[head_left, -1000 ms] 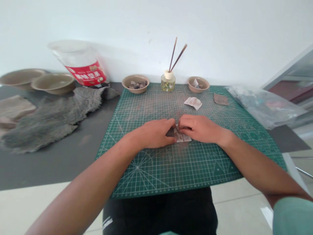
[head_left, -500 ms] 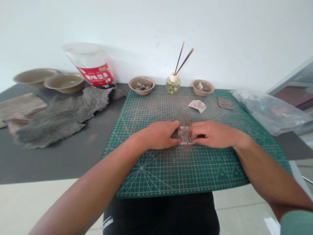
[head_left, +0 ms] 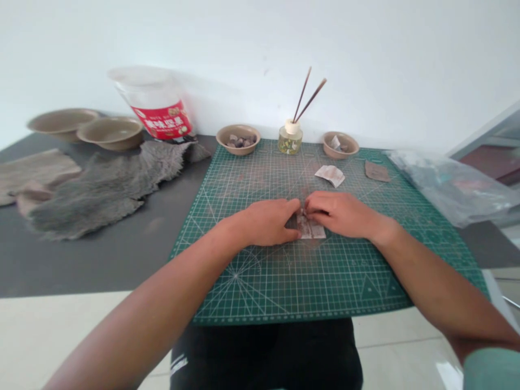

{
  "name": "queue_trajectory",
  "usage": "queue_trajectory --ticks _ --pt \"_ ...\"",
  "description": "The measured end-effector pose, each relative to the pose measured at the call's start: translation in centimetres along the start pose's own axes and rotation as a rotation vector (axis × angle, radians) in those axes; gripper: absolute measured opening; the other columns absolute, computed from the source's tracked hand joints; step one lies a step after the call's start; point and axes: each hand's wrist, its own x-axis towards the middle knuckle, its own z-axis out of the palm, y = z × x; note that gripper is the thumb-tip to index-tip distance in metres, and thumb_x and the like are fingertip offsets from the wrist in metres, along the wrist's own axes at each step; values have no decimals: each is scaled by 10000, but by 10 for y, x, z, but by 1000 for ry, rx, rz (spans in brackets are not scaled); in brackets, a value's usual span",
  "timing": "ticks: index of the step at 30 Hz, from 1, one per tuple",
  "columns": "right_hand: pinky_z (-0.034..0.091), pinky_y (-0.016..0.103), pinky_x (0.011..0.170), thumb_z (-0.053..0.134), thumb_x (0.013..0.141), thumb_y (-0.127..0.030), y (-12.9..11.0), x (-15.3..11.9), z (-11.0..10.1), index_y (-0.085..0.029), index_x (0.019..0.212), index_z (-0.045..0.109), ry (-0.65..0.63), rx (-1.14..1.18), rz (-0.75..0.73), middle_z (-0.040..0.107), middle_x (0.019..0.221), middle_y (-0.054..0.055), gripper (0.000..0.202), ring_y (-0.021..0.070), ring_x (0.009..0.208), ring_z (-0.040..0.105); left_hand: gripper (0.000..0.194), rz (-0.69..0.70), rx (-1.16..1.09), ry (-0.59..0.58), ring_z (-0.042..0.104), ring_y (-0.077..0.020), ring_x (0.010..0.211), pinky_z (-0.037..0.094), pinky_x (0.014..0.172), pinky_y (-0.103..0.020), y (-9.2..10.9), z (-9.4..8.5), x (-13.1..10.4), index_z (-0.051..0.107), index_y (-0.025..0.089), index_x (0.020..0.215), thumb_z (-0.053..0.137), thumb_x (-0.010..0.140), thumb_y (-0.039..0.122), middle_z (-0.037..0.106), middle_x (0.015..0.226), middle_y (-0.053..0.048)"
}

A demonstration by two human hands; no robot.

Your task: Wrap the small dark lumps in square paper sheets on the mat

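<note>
Left hand [head_left: 270, 222] braces the left end of the small pale piece [head_left: 314, 231], which lies flat on the green mat [head_left: 276, 281]. Its thumb is at the near edge and fingers toward the far edge, with a moderate gap between, so the grip looks like a light clamp. Right hand [head_left: 339, 214] has its fingers bunched narrow over the far part of the piece; cannot tell if they pinch anything small, fingertips too hidden.

Piece sits between the hands: left end inside the left grip, near right corner bare and sticking out below the right thumb. Face is streaked brown, with dark bits on it.

To do this well, I'd press the left thumb and fingers down firmly so the piece can't slide or curl, and work with light right fingertips in short strokes, away from the left fingertips. Too hard a push would probably buckle or tear it, as it looks thin.

White scrap [head_left: 331, 175] lies beyond the right hand, well apart from the grip.
</note>
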Motion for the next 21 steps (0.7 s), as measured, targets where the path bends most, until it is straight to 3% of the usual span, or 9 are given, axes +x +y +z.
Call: queue_trajectory --ticks 6,10,15,21 --pt "458 291 769 548 947 -195 -4 -4 -3 -226 939 654 -154 137 -83 673 991 21 110 171 873 629 307 28 -9 -10 619 -228 883 419 675 -309 0 0 0 510 224 1017 589 867 480 647 1022 -55" --pt "434 305 762 557 939 -198 -1 -3 -3 -199 893 634 -13 4 27 648 942 38 90 186 866 608 303 18 2 19 613 -230 867 410 659 -308 -2 2 0 507 225 1022 582 875 480 646 1006 -54" --pt "439 290 750 560 940 -194 -4 -3 -1 -209 897 623 -114 83 -45 641 956 27 77 169 850 606 306 31 -5 11 614 -229 876 414 681 -311 -2 2 0 504 227 1016 582 876 488 642 1019 -53" --pt "432 312 770 571 938 -211 -2 -4 -3 -199 874 618 -20 -25 62 629 908 32 80 187 853 606 300 14 -3 12 607 -226 866 413 683 -311 -2 1 -1 495 227 1011 580 875 481 635 1007 -51"
